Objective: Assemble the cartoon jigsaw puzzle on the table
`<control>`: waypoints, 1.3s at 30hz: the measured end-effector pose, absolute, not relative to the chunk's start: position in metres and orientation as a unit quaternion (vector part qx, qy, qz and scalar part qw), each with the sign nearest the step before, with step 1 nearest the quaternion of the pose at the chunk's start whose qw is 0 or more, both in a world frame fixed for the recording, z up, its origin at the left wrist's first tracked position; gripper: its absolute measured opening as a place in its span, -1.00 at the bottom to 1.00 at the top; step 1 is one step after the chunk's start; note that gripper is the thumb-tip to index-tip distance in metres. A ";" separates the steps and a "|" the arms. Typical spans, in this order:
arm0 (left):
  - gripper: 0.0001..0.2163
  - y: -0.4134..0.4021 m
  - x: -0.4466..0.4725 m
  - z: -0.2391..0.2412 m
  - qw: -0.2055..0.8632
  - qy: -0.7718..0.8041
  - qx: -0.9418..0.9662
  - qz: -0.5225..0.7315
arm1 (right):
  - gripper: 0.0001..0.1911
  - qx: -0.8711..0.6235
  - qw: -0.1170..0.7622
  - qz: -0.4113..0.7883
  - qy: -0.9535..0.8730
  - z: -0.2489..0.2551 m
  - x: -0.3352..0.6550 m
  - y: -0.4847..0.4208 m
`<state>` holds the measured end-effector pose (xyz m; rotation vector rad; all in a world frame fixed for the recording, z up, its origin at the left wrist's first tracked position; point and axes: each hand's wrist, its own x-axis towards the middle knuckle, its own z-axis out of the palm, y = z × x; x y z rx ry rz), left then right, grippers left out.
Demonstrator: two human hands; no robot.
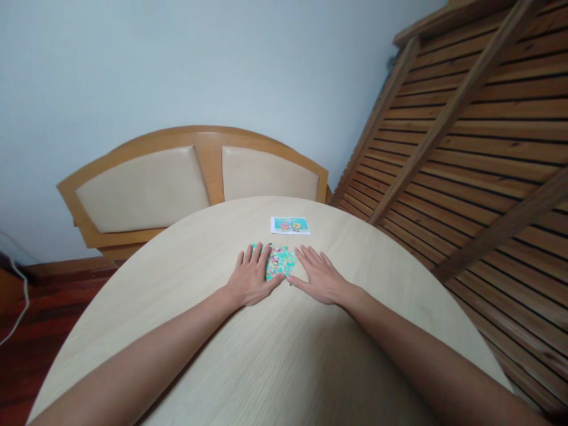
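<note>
Between my hands lies a spread of small turquoise, pink and white pieces (280, 262) that look like jigsaw puzzle pieces. My left hand (254, 277) rests palm down along their left side, fingers apart, covering part of them. On the right side, my right hand (320, 276) is also palm down with its fingers spread, the fingertips at the edge of the pieces. Both thumbs point inward near the front of the spread. Just beyond sits a white-bordered picture card (290, 225) with a pink and a yellow cartoon figure on turquoise.
Everything lies on a round, pale wooden table (239, 367). Behind it against the wall stands a wooden headboard-like panel (208, 160) with cream pads. A large slatted wooden frame (479, 136) leans at the right. A white cable (24, 296) hangs at the far left above reddish flooring.
</note>
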<state>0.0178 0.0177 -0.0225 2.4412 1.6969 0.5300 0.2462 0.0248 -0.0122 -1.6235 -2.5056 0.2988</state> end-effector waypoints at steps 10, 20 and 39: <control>-0.41 0.051 0.036 -0.026 0.056 0.551 0.803 0.222 | -0.28 -0.491 0.159 0.094 -0.851 -0.021 0.243 0.054; -0.64 0.019 0.009 -0.018 -0.003 0.424 0.875 0.235 | -0.45 -0.473 0.207 0.079 -0.853 -0.021 0.249 0.044; -0.52 0.025 0.010 -0.025 0.010 0.459 0.837 0.299 | -0.50 -0.360 0.162 0.099 -0.913 -0.005 0.244 0.041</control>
